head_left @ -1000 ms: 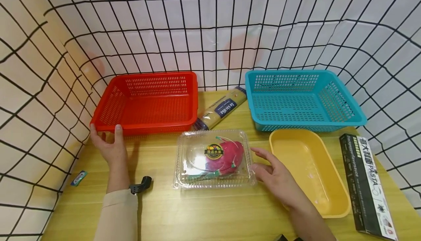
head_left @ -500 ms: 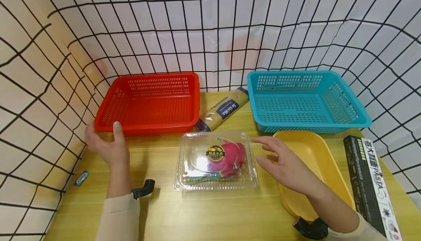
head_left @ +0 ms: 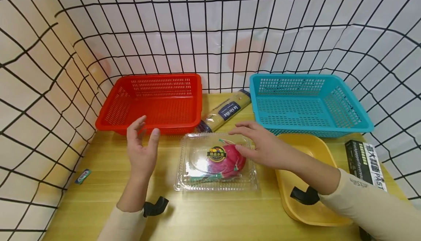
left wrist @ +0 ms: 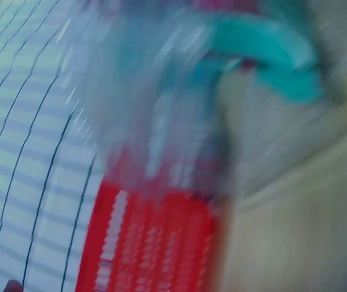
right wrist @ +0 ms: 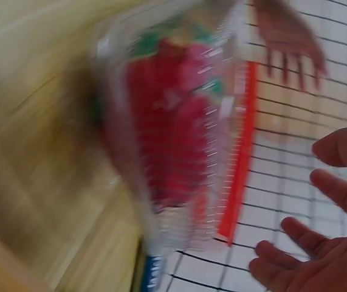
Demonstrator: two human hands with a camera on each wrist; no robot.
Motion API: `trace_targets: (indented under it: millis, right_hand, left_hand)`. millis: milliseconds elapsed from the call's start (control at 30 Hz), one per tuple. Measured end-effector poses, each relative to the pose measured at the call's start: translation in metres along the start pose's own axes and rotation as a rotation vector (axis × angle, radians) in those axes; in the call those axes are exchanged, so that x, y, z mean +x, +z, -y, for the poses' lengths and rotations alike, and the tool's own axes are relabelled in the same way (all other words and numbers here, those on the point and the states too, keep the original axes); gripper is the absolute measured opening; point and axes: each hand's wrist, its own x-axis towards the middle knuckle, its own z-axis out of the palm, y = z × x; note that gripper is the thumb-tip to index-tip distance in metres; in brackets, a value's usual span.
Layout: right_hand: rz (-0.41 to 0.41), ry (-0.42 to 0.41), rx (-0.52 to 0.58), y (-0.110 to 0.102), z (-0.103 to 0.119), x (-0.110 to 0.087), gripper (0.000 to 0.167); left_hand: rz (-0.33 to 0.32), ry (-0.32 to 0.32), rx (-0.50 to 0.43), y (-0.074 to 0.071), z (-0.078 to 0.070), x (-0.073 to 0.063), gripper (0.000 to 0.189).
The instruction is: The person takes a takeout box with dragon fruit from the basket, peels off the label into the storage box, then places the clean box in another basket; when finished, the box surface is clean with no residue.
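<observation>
Clear rectangular plastic box (head_left: 193, 149), pink-and-green dragon fruit (head_left: 235, 159) inside — on yellowish wooden table (head_left: 213, 211), far edge near red perforated plastic basket (head_left: 177, 128) | left hand (head_left: 143, 155): empty, fingers parted, bare wood before box's left edge | right hand (head_left: 260, 144): empty, fingers spread — above box's right edge

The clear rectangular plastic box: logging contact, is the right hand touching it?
Apart: the right wrist view shows black-gridded white backdrop between the right hand and the box.
</observation>
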Motion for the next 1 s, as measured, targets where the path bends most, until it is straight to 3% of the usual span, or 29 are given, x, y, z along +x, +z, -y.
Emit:
trace_targets:
  millis: [267,367,500,700,833,1000]
  right_hand:
    - [0.133,-0.143,-0.106,0.006,0.001,0.032,0.044]
    - [0.155,-0.208,-0.107,0.009,-0.001,0.042,0.042]
    - [0.198,-0.227,-0.050,0.015,-0.006,0.060,0.034]
    - [0.294,-0.142,0.033,0.022,-0.010,0.075,0.028]
    - [0.331,-0.125,0.017,0.026,-0.011,0.076,0.025]
    - [0.329,-0.125,0.017,0.031,-0.011,0.077,0.020]
  left_hand:
    - [0.337,0.004,0.003,0.017,0.006,-0.030,0.053]
    - [0.422,-0.014,0.022,0.024,0.010,-0.039,0.050]
    - [0.429,-0.107,0.000,0.029,0.013,-0.046,0.042]
    - [0.446,-0.308,-0.103,0.037,0.018,-0.050,0.037]
    - [0.505,-0.355,-0.112,0.040,0.022,-0.052,0.040]
    - [0.535,-0.358,-0.152,0.038,0.028,-0.055,0.046]
